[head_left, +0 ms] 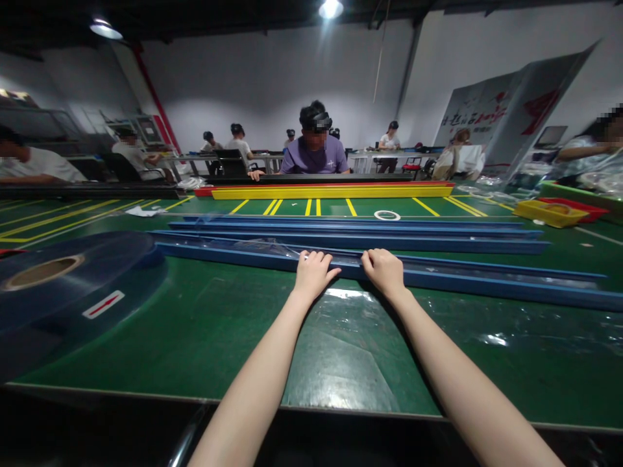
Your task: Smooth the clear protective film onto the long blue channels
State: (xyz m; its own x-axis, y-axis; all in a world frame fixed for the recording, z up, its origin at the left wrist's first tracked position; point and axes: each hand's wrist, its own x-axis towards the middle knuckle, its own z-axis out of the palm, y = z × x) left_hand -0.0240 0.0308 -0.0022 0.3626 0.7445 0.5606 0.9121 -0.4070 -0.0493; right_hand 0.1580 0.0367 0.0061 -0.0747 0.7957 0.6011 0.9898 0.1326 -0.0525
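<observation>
A long blue channel point(462, 280) lies across the green table, with clear film point(263, 247) inside its left part. My left hand point(314, 275) is curled over the channel near its middle, thumb pointing right; the film reaches its fingertips. Just to the right, my right hand point(384, 271) is closed over the same channel, its fingers bent inside the near edge. Whether either hand also pinches film cannot be made out. The hands are a short gap apart.
More blue channels point(413, 241) lie behind. A large roll of clear film point(111, 259) sits at the left. Farther back are yellow and red strips point(331, 192), a white ring point(387, 215) and a yellow tray point(549, 213). A person point(316, 152) sits opposite; others sit beyond.
</observation>
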